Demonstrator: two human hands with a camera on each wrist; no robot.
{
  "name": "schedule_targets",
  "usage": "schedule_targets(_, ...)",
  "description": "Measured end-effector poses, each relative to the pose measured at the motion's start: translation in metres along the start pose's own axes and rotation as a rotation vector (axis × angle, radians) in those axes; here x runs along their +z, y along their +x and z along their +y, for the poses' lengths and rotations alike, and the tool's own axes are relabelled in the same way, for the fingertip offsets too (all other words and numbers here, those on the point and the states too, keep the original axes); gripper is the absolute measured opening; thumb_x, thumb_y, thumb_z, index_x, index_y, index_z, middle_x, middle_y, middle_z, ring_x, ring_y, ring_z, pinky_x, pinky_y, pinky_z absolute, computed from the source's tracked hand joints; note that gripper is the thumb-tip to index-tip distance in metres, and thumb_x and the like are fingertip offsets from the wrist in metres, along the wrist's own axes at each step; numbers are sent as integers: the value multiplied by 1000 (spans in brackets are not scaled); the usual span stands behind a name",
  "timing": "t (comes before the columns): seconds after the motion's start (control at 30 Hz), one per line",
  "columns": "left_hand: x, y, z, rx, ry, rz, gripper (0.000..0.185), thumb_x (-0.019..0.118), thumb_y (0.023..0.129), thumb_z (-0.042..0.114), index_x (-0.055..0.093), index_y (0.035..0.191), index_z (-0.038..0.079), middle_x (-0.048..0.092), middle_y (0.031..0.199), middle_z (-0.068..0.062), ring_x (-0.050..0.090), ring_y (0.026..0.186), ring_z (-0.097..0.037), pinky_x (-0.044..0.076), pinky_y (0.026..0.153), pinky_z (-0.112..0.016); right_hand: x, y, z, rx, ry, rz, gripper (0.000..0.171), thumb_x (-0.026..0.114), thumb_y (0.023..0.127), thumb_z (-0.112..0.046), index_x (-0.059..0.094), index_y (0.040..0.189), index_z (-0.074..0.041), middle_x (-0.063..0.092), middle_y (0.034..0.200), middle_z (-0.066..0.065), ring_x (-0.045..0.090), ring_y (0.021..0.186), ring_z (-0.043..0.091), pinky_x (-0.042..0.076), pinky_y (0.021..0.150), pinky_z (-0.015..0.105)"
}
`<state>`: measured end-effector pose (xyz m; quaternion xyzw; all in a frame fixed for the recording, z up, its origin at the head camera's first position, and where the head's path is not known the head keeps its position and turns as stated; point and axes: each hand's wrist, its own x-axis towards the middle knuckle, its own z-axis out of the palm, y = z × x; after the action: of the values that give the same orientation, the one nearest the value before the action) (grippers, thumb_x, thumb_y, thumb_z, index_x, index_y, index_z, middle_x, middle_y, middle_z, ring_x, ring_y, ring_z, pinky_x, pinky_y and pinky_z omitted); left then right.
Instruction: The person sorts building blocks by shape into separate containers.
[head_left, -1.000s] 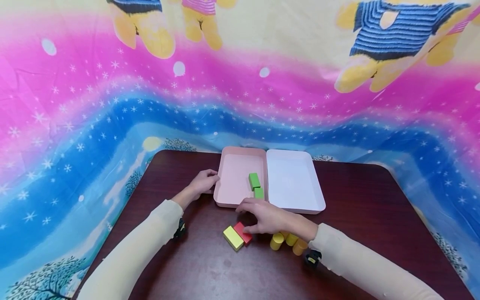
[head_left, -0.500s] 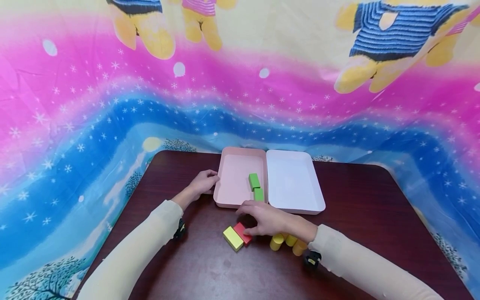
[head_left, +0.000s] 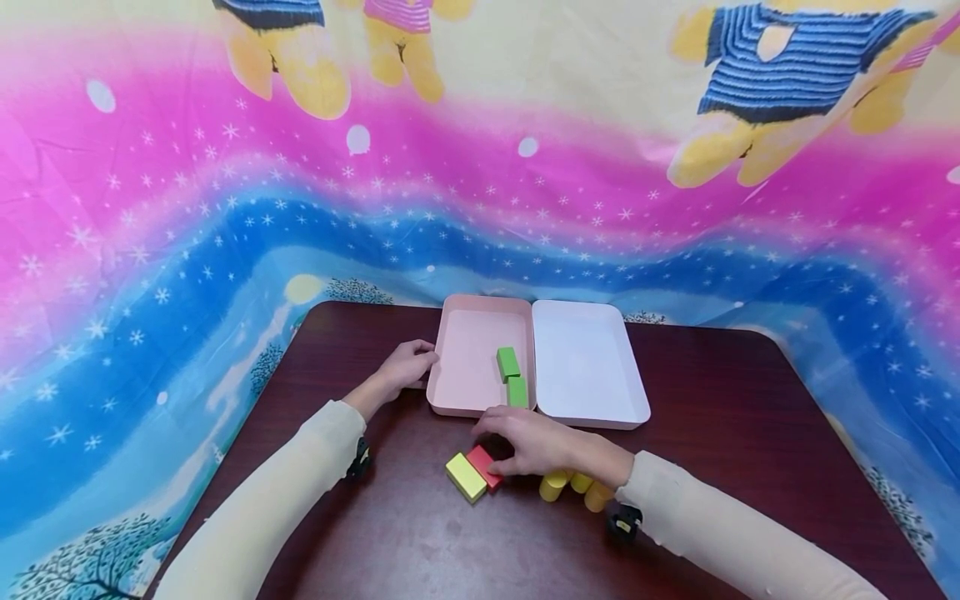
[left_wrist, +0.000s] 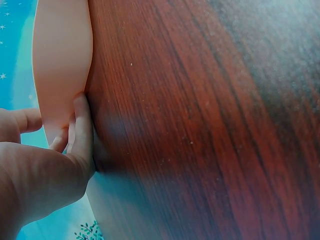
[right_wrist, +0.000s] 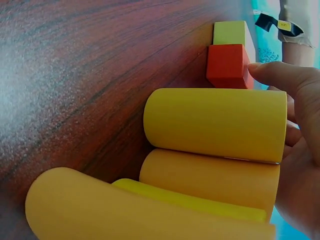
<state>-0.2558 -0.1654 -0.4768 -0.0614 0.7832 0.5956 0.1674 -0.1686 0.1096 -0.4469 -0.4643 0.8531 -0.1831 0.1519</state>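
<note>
My right hand (head_left: 528,442) arches over a red block (head_left: 480,462) lying on the dark wooden table (head_left: 712,400). Its thumb tip (right_wrist: 265,70) touches the red block (right_wrist: 227,65) and its fingers curl over the block's far end. A yellow-green block (head_left: 465,477) lies against the red one. My left hand (head_left: 407,365) rests against the left wall of an open pink box (head_left: 468,337), with its fingers (left_wrist: 82,125) along the pink wall (left_wrist: 60,65). Two green blocks (head_left: 507,363) (head_left: 517,391) lie inside the box, along its right wall.
The box's white lid (head_left: 588,362) lies open to the right of the pink half. Three yellow cylinders (head_left: 555,485) (right_wrist: 215,124) lie together under my right wrist. A colourful printed cloth (head_left: 225,208) hangs behind and around the table.
My right hand has sunk slightly toward the red block and its thumb now touches it. The left hand and the blocks have stayed where they were.
</note>
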Motion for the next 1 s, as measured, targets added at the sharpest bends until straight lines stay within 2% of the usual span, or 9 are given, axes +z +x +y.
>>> schedule_targets(0.37,0,1,0,0,1,-3,48,54,109,21,48,153,2,59,142,-20,61,130,-31,61,94,-44,1,-2,0,-36,-24,11,45,82,94,-33,69,132,-12,65,125,-5,61,116,10,52,105,30)
schedule_targets(1.0,-1,2,-1,-1,38,5,48,53,110,23,48,153,2,59,142,-20,61,129,-31,61,94,-44,2,-5,-2,-75,2,-5,42,83,94,-30,70,130,-15,66,123,-5,62,113,10,52,102,26)
